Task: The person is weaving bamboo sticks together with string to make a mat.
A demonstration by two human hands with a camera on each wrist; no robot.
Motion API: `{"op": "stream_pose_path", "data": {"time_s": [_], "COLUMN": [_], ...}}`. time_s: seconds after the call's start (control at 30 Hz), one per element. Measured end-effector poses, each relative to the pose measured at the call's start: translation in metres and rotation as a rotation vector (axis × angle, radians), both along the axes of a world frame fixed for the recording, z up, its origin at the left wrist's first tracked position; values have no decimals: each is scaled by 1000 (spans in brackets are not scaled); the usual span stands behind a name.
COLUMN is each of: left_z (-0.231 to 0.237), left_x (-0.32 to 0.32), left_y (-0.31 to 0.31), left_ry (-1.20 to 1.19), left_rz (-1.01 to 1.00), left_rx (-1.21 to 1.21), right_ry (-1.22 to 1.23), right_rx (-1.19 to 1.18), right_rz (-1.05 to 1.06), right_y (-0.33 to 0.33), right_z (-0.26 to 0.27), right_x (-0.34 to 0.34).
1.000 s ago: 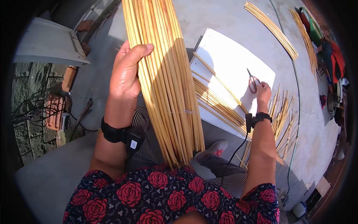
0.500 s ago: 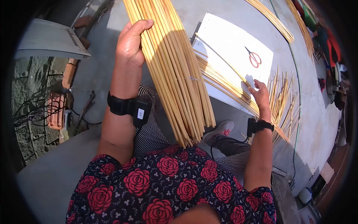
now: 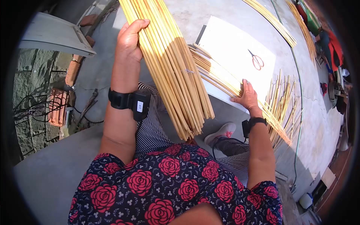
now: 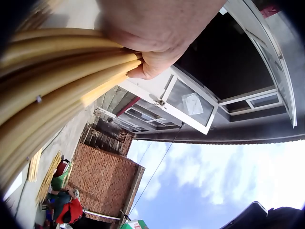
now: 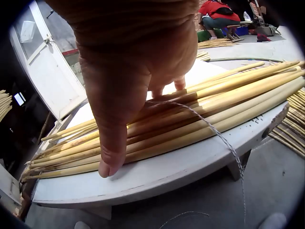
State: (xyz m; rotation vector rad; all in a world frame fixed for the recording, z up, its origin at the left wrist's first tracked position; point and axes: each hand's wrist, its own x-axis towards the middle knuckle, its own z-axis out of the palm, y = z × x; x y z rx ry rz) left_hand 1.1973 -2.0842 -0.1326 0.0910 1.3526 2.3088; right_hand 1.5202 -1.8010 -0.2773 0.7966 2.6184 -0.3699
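Note:
My left hand (image 3: 129, 39) grips a thick bundle of yellow stalks (image 3: 165, 56), its thumb across the top. A thin tie (image 3: 190, 71) shows low on that bundle. On the white low table (image 3: 240, 41) lies a smaller row of stalks (image 3: 215, 73). My right hand (image 3: 247, 96) spans this row, the thumb (image 5: 112, 155) down its near side and the fingers over its far side. A speckled string (image 5: 224, 136) comes out from under the hand and trails over the table's edge. Scissors (image 3: 257, 62) with reddish handles lie on the table beyond the hand.
Loose stalks (image 3: 281, 105) lie on the ground right of the table. More bundles (image 3: 275, 22) lie farther off, beside a hose (image 3: 298, 78). Bricks (image 3: 58, 107) and black cables stand at the left. A person in red (image 5: 214, 9) sits in the background.
My right hand has put the scissors down on the table and moved left onto the row of stalks. A stalk lying askew is now alongside the others. The left hand keeps its bundle.

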Motion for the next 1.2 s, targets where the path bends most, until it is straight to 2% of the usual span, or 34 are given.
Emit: {"op": "stream_pose_path", "data": {"time_s": [0.07,0.17,0.27,0.4,0.47,0.67,0.77,0.87,1.0,1.03,1.13,1.2], "left_z": [0,1,0,0,-2,0,1,-6,-21,-27,-41,-42], "left_x": [0,1,1,-3,-1,4,7,3,8,12,31,44], "left_y": [-1,-3,-6,-12,-11,-2,4,8,29,39,66,77], "left_ry": [16,-11,4,18,16,2,-18,-32,-71,-105,-163,-203], "left_rz": [-2,-22,21,-49,-3,43,102,111,225,242,219,175], "left_rx": [-14,-39,-96,-83,-68,-52,-49,7,-22,18,-5,-29], "right_ry": [65,140,246,65,15,-30,-31,-23,102,101,199,268], "right_rx": [71,-20,104,170,181,88,116,222,385,364,366,358], "right_rz": [4,-23,101,93,84,60,-50,-169,-341,-417,-564,-585], "right_y": [-5,9,11,16,19,24,45,72,95,96,89,81], "right_z": [-8,-28,-40,-55,-57,-35,-32,14,91,111,141,148], "right_x": [6,13,17,-2,-12,-29,-20,-12,15,21,42,51]}}
